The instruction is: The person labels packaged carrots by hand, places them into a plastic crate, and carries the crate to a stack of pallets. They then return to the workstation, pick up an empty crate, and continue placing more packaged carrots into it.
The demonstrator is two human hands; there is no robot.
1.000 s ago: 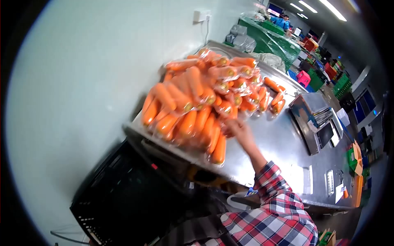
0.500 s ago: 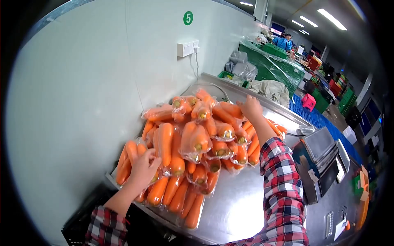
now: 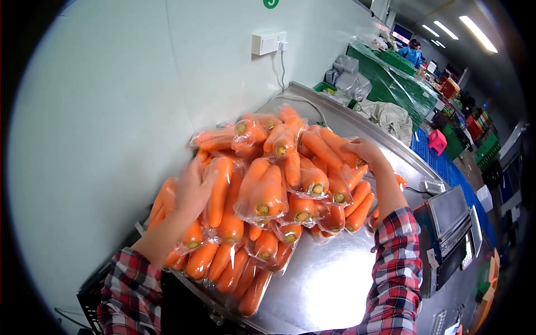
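Note:
A heap of orange carrots in clear plastic bags (image 3: pixel 262 190) lies on a steel table. My left hand (image 3: pixel 192 187) is at the heap's left side, slightly blurred, fingers stretched upward and thumb apart, against the bagged carrots. At the upper right of the heap, my right hand (image 3: pixel 364 152) has its fingers curled over the end of a bag of carrots (image 3: pixel 329 146); its fingertips are partly hidden. More carrots (image 3: pixel 359 212) lie below that hand.
A scale-like device with a flat plate (image 3: pixel 444 215) stands on the steel table (image 3: pixel 324 279) at right. The white wall (image 3: pixel 111 111) with a socket box (image 3: pixel 268 43) borders the left. Behind are green crates (image 3: pixel 379 84), a pink stool (image 3: pixel 437 142) and a person in blue (image 3: pixel 411 54).
My left hand has moved up along the heap's left side. My right hand has come down onto a bag of carrots at the upper right. The view has shifted slightly.

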